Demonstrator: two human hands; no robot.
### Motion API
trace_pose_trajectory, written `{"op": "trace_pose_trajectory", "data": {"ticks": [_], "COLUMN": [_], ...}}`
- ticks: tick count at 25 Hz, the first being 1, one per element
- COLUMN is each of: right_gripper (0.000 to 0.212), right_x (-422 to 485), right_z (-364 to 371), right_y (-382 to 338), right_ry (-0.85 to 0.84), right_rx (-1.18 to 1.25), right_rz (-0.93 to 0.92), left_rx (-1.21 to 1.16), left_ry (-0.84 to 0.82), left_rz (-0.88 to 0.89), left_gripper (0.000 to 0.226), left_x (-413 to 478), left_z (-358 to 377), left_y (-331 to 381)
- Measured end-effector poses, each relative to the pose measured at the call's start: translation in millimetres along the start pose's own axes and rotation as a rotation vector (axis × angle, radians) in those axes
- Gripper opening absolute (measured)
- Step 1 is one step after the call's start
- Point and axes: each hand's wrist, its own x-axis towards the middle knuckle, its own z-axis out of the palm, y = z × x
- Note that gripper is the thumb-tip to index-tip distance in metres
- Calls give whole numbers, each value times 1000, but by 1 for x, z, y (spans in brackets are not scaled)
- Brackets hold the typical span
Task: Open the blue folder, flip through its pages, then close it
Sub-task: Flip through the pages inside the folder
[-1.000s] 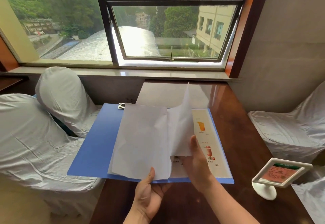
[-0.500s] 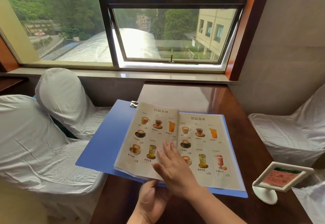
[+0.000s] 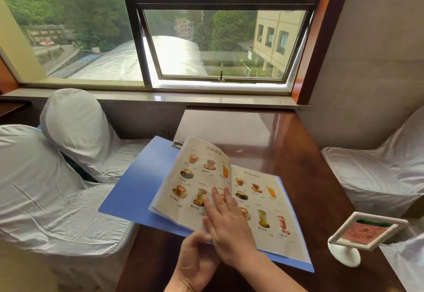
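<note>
The blue folder (image 3: 137,190) lies open on the wooden table (image 3: 286,145), its left cover hanging past the table's left edge. Inside are drink-menu pages: the left stack of pages (image 3: 195,177) bows upward, and a right page (image 3: 270,209) lies flat. My right hand (image 3: 226,225) rests flat, fingers spread, on the lower part of the left pages near the spine. My left hand (image 3: 195,262) holds the folder's bottom edge from below, thumb on top by the spine. A metal clip (image 3: 177,145) shows at the folder's top.
A white tabletop sign holder (image 3: 364,234) stands at the table's right front. White-covered chairs sit to the left (image 3: 57,177) and right (image 3: 378,172). A window and sill (image 3: 206,99) run along the far side.
A blank sheet held upright by my right hand has been laid over to the left, showing printed menu pages. My right hand now presses flat on them. The left pages have lifted slightly.
</note>
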Motion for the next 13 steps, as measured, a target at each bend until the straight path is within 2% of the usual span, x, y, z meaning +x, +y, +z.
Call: {"op": "trace_pose_trajectory", "data": {"ticks": [5,8,10,13], "right_gripper": [66,65,68,76], "right_x": [-2,-2,-2,-6], "right_z": [1,-5,-12,-25], "right_y": [-4,3,20,65], "right_ry": [36,57,136,208], "right_rx": [-13,197,297,234], "right_rz": [-58,-29,64,411], "left_rx": [-42,-3,21,6], "left_ry": [99,170,163,111], "left_rz": [-31,-10,29,76], "left_gripper": [49,51,51,46], "left_x": [8,11,11,5], "left_z": [-1,-6,-8,-8], "left_y": [-2,4,12,26]}}
